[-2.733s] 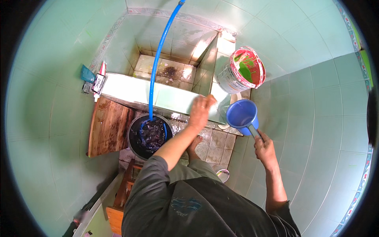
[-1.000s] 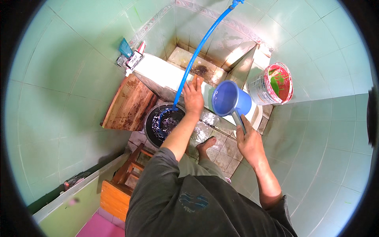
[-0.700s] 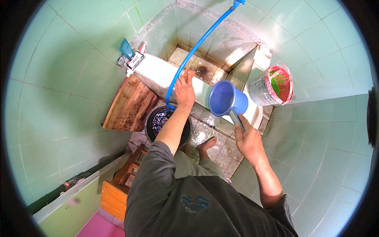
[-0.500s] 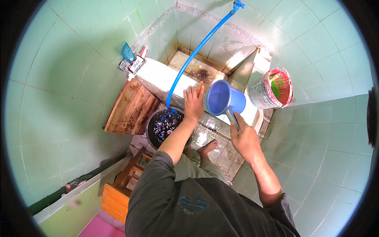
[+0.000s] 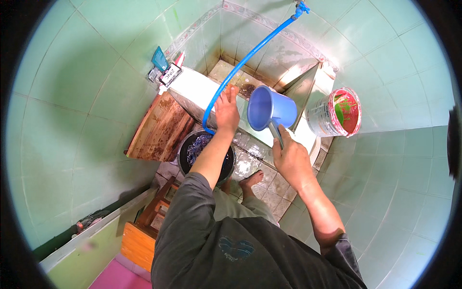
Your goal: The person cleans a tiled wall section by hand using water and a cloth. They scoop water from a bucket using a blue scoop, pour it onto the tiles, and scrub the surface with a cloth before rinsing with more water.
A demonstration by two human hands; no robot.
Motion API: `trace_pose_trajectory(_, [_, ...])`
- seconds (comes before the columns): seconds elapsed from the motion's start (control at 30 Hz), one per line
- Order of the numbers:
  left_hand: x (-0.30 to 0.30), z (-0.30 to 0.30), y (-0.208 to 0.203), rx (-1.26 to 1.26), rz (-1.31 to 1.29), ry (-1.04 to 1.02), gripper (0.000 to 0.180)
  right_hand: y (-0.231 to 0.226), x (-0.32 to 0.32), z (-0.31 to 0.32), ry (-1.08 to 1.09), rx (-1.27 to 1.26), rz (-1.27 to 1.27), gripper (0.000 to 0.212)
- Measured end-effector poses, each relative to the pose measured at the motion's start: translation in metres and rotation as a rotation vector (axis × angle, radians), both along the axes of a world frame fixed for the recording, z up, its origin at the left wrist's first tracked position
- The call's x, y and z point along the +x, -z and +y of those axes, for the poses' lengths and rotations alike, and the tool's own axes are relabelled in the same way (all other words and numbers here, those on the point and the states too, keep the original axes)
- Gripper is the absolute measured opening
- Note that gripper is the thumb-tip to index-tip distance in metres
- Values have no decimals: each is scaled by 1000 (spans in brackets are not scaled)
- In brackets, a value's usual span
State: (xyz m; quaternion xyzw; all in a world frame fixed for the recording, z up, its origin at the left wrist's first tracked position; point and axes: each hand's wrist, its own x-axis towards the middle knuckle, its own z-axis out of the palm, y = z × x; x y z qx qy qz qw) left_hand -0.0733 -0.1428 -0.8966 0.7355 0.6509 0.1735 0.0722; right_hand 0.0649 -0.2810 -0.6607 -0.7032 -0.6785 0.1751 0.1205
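My right hand point(image 5: 293, 161) is closed around the grey handle of a blue water dipper point(image 5: 284, 110). The dipper is tilted, its round mouth turned toward my left hand, beside the white ledge of the tiled basin point(image 5: 308, 130). My left hand point(image 5: 226, 113) is stretched out with its fingers extended, close to the blue hose point(image 5: 243, 62) and above the basin's ledge. Under my left forearm a dark round tub point(image 5: 227, 166) stands on the floor, with foamy water or wet contents partly hidden by the arm.
A paint-stained bucket point(image 5: 320, 118) stands on the ledge at right. A blue tap point(image 5: 301, 7) feeds the hose. Toiletries point(image 5: 163, 67) sit at the ledge's left end, above a wooden board point(image 5: 156, 130). A wooden stool or chair point(image 5: 139, 245) is at lower left. The tiled floor point(image 5: 276, 188) looks wet.
The dipper and my right hand have shifted slightly left and away from me. My left hand has moved left and farther out, nearer the hose. The whole view has shifted a little.
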Motion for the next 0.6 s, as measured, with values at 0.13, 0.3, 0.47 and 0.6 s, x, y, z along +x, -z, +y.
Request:
trace_pose_trajectory(0.13, [19, -42, -4, 50, 26, 187, 54, 9, -3, 7, -9, 10, -9, 47])
trace_pose_trajectory(0.3, [-18, -43, -35, -56, -129, 313, 49, 0, 2, 11, 21, 43, 57, 48])
trace_pose_trajectory(0.47, [-81, -19, -46, 344, -298, 192, 39, -21, 9, 8, 160, -64, 222, 43])
trace_pose_trajectory(0.6, [-147, 21, -18, 370, -133, -66, 39, -25, 6, 9, 184, -126, 247, 42])
